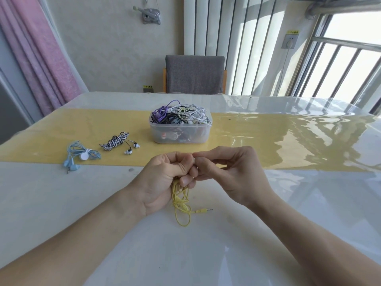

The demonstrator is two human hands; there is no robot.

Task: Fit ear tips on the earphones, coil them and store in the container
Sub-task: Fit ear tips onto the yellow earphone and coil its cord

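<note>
The table, glossy white with a yellow runner across it, lies under both of the person's forearms. Beyond the grip, at the table's far edge, stands a grey chair. On the runner, straight ahead of the hands, sits the clear container, heaped with tangled earphone cables in purple, white and black. The left hand is curled in a fist around the upper part of the yellow earphones; their loose loops hang below the fist and their plug lies on the table just right of the loops. The right hand meets the left at the fingertips, its thumb and forefinger pinched together there; what they pinch is too small to tell. Left of the grip and farther out, a coiled black-and-white pair rests on the runner, and left of that a light blue pair.
</note>
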